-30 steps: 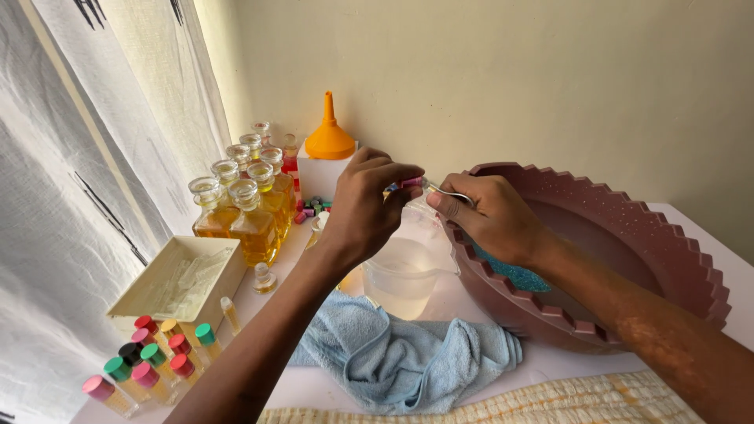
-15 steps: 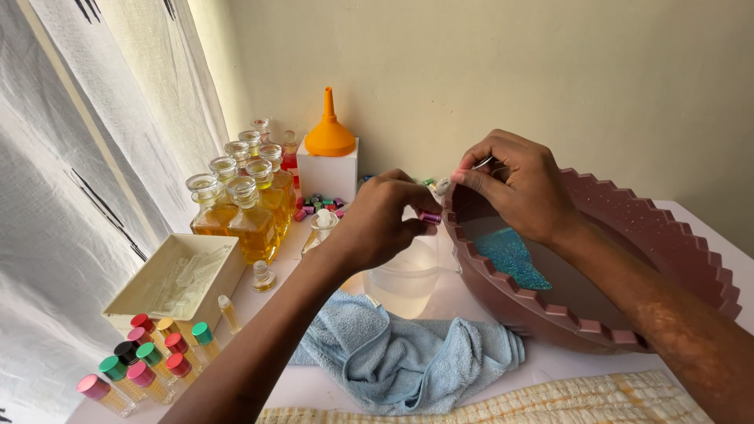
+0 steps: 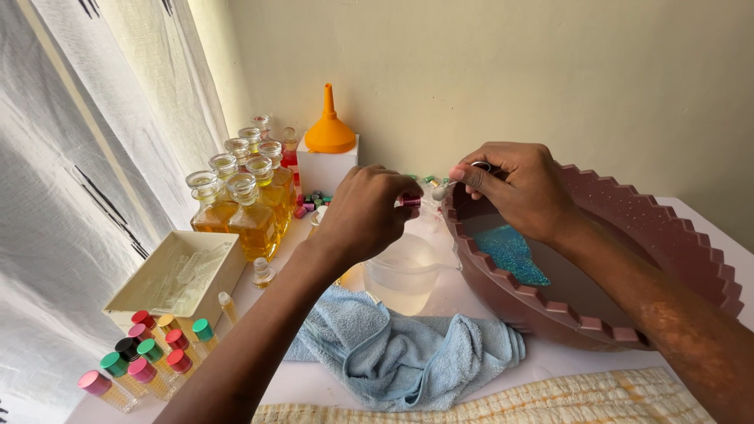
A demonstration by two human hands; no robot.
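Nearest on bench [image 3: 330, 385]: soft blue towel [image 3: 400, 353] | mid: left hand [image 3: 365, 216] fingers pinching tiny pink-capped vial [image 3: 410, 202], light, slippery, fragile; grip its body | beyond: right hand [image 3: 518, 188] fingers pinching thin metal tool [image 3: 449, 187] over maroon basin [image 3: 691, 251].

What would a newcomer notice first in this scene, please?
Probably the large maroon basin with a scalloped rim at right, holding blue glitter. Both hands meet at its left edge, the left hand pinching a small pink-capped vial. At left stand amber-filled glass bottles and an orange funnel.
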